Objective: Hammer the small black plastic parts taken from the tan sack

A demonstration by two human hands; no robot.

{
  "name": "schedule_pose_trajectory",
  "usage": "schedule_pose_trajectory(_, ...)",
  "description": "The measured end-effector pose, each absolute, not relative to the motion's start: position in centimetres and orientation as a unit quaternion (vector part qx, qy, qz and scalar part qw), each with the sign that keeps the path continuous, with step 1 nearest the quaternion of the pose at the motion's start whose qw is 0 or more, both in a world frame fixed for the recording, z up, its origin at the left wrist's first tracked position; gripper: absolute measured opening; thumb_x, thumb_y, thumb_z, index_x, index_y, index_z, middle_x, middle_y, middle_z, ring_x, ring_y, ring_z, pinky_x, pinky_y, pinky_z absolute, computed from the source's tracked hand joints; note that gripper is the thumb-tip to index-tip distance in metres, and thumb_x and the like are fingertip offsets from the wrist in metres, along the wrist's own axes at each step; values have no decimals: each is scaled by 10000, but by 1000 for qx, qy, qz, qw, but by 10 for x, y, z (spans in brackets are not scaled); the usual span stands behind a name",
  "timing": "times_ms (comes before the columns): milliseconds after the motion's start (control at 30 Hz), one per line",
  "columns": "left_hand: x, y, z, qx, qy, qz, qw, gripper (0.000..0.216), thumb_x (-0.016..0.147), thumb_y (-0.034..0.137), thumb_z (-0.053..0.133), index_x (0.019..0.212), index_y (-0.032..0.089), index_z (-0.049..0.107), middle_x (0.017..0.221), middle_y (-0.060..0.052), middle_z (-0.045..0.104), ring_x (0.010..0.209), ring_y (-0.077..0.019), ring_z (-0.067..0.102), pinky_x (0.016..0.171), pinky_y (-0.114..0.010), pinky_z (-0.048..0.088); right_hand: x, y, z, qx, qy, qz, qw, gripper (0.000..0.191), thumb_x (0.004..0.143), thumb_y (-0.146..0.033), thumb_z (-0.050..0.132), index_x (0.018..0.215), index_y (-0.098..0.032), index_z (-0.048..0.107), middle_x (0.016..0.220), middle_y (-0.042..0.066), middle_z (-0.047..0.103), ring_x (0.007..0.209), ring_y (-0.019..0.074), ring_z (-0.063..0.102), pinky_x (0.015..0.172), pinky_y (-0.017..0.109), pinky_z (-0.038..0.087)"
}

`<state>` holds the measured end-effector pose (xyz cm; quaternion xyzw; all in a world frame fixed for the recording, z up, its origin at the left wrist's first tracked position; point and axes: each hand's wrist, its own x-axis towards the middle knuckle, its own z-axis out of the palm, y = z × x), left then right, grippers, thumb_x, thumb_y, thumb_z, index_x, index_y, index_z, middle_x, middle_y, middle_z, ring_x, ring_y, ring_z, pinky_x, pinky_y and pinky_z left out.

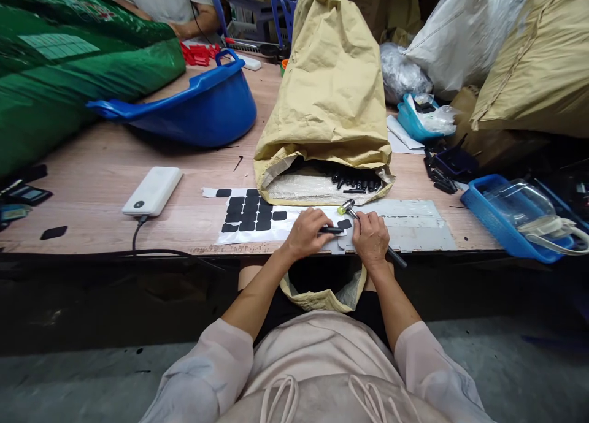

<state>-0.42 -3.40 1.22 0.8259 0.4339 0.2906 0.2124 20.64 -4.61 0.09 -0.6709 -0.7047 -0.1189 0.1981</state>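
My right hand [370, 234] is closed around the dark handle of a small hammer [348, 207], whose metal head has a yellow-green face. In my left hand [309, 232] the fingers pinch a slim black part [332, 230], held level just above the work surface. A single black rounded-square pad [344, 224] lies between my hands. Left of them, a white backing sheet [294, 217] carries several more black pads [248, 216] in rows. Beyond, a tan sack [329, 104] lies with its mouth toward me, and small black parts [356, 181] show inside.
A blue basin [207, 104] and a green sack [78, 61] stand back left. A white power bank [153, 191] with a cable lies left. At right is a blue basket [494, 221] with a clear jug. Another open sack [317, 297] rests at my lap. A co-worker's arm [197, 24] shows behind.
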Motion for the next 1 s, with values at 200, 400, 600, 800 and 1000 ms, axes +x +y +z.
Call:
schedule_pose_trajectory(200, 12, -112, -19, 852, 372, 123, 348, 255, 1013, 388, 568, 1177, 247, 704, 1089, -89, 764, 1014, -247, 719, 888, -354, 551, 206, -46, 0, -674, -702, -103, 207, 214, 1000, -237, 527, 1140, -202, 686, 1001, 99, 619, 945, 257, 489, 778, 355, 358)
schedule_pose_trajectory(400, 7, -112, -48, 761, 524, -195, 328, 284, 933, 253, 628, 1184, 187, 743, 1236, -198, 756, 1167, -360, 718, 886, -412, 566, 205, -46, -1, -671, -703, -106, 209, 222, 1007, -235, 516, 1140, -196, 690, 1004, 98, 626, 937, 255, 494, 779, 350, 358)
schedule_pose_trajectory(600, 6, -101, 0, 828, 366, -165, 391, 201, 877, 319, 687, 1017, 210, 780, 998, -109, 804, 935, -279, 746, 767, -330, 540, 203, -46, -1, -673, -703, -99, 206, 238, 1003, -232, 529, 1174, -186, 688, 1015, 102, 627, 950, 259, 492, 786, 353, 358)
schedule_pose_trajectory(800, 24, -5, 60, 794, 287, 135, 518, 309, 985, 444, 566, 967, 184, 731, 810, -21, 723, 733, -163, 651, 690, -262, 501, 203, -46, -2, -671, -705, -100, 209, 220, 1006, -245, 529, 1146, -194, 692, 985, 98, 623, 934, 259, 482, 768, 355, 346)
schedule_pose_trajectory(1000, 74, 93, 37, 760, 538, 287, 224, 126, 903, 217, 621, 873, 200, 741, 903, -55, 667, 900, -221, 610, 835, -346, 506, 202, -46, -2, -667, -704, -108, 220, 210, 992, -237, 542, 1138, -196, 689, 991, 96, 623, 931, 254, 481, 769, 351, 353)
